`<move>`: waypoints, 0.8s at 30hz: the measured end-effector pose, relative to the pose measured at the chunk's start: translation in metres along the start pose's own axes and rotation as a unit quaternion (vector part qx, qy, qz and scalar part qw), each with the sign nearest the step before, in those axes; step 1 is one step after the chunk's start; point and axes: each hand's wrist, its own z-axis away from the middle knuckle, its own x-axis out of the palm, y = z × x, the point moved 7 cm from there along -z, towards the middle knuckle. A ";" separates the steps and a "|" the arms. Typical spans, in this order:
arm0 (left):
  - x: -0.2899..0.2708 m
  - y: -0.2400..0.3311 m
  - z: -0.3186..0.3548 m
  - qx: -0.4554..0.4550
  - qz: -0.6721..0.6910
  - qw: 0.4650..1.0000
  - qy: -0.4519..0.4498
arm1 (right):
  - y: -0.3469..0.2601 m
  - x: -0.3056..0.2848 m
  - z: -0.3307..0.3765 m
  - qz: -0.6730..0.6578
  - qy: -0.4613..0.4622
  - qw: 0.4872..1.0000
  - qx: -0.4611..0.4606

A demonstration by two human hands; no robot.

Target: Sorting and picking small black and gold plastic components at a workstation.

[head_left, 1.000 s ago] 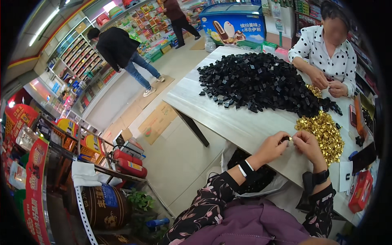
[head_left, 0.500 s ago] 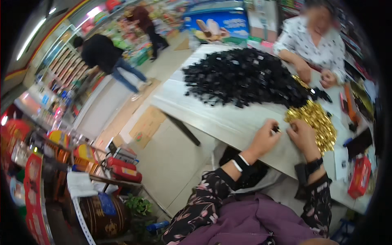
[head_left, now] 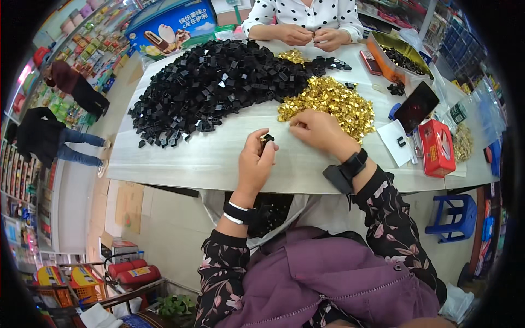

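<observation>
black piece (head_left: 267, 139), indistinct in left hand (head_left: 255, 164)

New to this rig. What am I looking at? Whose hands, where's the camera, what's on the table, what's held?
No robot here: these are a person's bare hands. The camera is the left of two fisheye cameras on that person's head, looking down, so picture left is their left and straight edges bend near the rim.

On the pale table lie a big heap of small black pieces and a smaller heap of shiny gold pieces. To the right are a dark-screened device and a red box.

The left hand holds a small dark piece in its fingertips. The right hand is at the gold heap's near edge; whether it holds anything is hidden.

The hands across the table are another person's.
</observation>
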 end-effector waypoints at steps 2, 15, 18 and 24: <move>-0.001 -0.003 0.000 -0.002 -0.017 1.000 -0.003 | -0.010 0.004 0.004 0.052 0.022 0.997 -0.053; 0.005 0.002 0.002 0.007 -0.076 0.997 -0.005 | -0.026 0.016 0.006 -0.343 -0.110 0.932 -0.037; 0.006 0.003 0.001 0.018 -0.069 0.997 -0.013 | -0.023 0.028 0.005 -0.383 -0.149 0.912 -0.020; 0.006 0.002 0.002 0.020 -0.083 0.996 -0.024 | -0.027 0.033 0.010 -0.457 -0.232 0.858 0.036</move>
